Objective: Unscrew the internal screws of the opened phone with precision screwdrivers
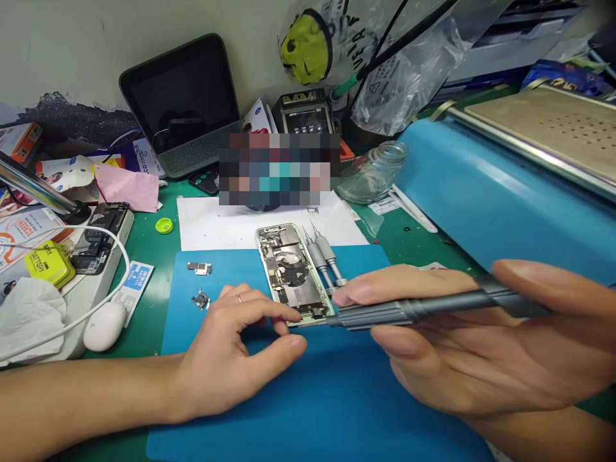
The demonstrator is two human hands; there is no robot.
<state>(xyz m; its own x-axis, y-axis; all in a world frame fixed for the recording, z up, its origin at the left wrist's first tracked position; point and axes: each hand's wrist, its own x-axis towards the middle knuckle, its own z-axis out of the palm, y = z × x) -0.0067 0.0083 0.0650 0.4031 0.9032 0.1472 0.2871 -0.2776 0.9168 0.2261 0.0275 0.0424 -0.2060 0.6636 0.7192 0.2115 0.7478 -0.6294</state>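
Observation:
An opened phone [291,273] lies face down on a blue work mat [308,398], its circuit boards showing. My left hand [240,353] rests on the mat, fingers pinching the phone's near corner; a ring is on one finger. My right hand [481,346] grips a grey screwdriver [423,309] held almost level, its tip at the phone's near right corner. Two more grey screwdrivers [323,258] lie beside the phone on its right. Two small removed parts [199,283] sit on the mat to the left.
White paper [216,224] lies behind the mat. A black tablet [185,102], a tester box [305,112] and a glass jar [373,172] stand at the back. Left: a white mouse [103,327], cable, another dismantled phone [99,237]. Right: a large blue machine [505,186].

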